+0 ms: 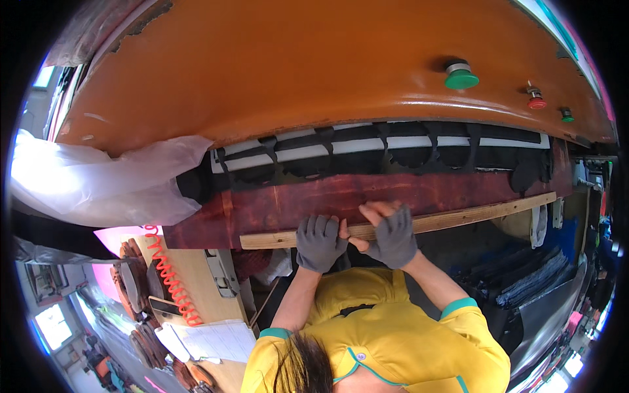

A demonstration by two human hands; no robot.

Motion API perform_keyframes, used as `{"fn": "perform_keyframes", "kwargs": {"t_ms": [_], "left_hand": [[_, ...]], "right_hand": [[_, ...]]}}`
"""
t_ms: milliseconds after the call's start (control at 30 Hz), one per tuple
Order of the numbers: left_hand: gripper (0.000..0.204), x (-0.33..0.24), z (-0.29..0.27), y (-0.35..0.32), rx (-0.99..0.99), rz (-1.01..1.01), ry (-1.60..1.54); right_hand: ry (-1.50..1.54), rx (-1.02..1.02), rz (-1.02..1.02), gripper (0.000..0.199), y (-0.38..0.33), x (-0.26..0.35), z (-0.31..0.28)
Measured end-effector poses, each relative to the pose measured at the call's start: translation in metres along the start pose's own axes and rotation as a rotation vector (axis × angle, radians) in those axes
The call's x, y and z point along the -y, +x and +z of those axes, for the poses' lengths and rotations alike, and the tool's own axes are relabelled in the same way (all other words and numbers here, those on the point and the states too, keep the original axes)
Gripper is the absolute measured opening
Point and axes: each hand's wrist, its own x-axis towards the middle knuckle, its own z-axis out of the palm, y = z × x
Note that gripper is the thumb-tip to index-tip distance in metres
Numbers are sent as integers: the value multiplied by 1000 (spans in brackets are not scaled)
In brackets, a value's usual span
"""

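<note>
Red board point(452, 195); hands point(321, 243) point(393, 239) on strip point(485, 213); bin point(549, 322) holds sheets point(532, 278).

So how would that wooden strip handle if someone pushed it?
Probably stiff: the wooden strip looks like one long solid length of wood, grain showing. Unlikely to roll, since its visible face looks flat. It might take the dark red board along, as it runs along that board's near edge; can't tell whether they're fastened.
</note>
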Motion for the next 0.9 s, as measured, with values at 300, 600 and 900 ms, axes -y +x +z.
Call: {"fn": "perform_keyframes", "kwargs": {"t_ms": [300,600,900], "left_hand": [[18,-8,2,4,-25,-46,5],[17,-26,-15,-20,10,-118,-72],[62,-8,-31,28,-355,-283,96]], "right_hand": [[-33,101,133,19,-4,4,19],[-4,38,161,22,-25,28,9],[130,-240,101,52,22,42,6]]}}
